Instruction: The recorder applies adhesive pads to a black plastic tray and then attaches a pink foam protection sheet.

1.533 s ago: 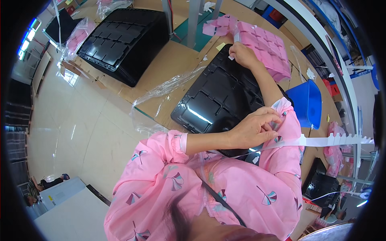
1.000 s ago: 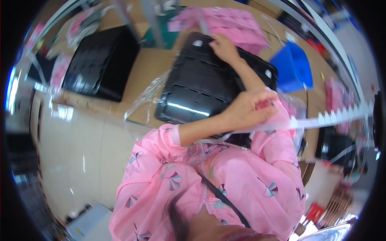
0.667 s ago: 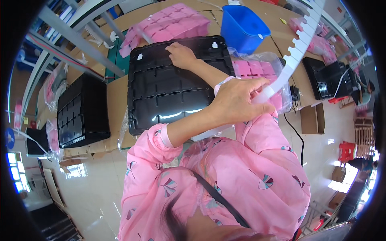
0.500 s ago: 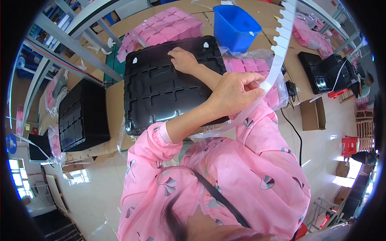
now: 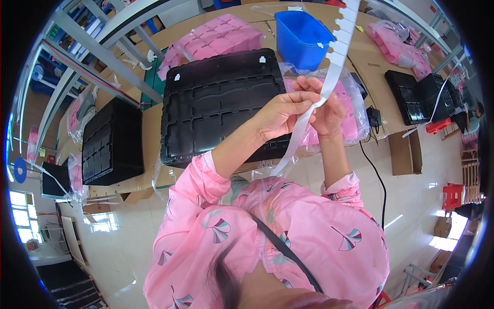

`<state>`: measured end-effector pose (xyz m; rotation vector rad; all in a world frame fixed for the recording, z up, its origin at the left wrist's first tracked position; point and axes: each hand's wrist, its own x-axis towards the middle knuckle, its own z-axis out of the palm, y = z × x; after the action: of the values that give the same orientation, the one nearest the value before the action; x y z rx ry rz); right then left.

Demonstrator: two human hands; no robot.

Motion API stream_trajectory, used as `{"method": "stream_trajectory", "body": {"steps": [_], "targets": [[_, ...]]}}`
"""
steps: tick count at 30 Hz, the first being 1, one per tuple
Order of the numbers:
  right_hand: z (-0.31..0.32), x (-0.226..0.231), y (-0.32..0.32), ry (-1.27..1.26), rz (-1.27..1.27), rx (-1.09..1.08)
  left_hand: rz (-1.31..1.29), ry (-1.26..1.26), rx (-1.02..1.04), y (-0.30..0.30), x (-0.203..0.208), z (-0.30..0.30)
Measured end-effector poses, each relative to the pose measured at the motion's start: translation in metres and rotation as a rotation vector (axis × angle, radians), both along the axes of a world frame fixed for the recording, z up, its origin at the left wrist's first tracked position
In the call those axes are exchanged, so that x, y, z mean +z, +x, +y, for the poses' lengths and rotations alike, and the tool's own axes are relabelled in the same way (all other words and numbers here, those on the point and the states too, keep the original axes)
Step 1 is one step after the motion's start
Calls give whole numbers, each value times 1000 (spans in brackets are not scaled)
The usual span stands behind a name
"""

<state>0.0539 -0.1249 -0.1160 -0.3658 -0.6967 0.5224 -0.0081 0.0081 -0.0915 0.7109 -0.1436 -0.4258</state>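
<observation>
Pinching the white strip (image 5: 335,63), the left hand (image 5: 286,111) angles rightward — right hand (image 5: 328,117) loosely curled.

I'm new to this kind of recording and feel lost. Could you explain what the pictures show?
No machine here: these are a person's bare hands. Every picture comes from one wide fisheye camera worn on the head, looking down, so straight edges bend near the rim.

The left hand pinches a white strip, toothed along one edge of its upper part. The right hand is open close beside it; whether it touches the strip is hard to tell.

On the table in front lies a black tray. Beyond it are a pink stack and, to the right, a blue bin.
</observation>
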Motion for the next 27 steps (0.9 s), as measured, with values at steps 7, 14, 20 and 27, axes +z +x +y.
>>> {"method": "stream_trajectory", "body": {"steps": [7, 14, 20, 27], "targets": [[-23, 9, -10, -402, -44, -320, 1, 347, -24, 0, 4, -3], [-28, 13, -22, -796, -182, -653, -435, 835, 468, 11, 21, 3], [-33, 11, -29, -1064, -486, -973, -397, 1018, 500, 18, 26, -7], [-29, 6, -24, -736, -824, -1301, -330, 921, 495, 18, 24, -7]]}}
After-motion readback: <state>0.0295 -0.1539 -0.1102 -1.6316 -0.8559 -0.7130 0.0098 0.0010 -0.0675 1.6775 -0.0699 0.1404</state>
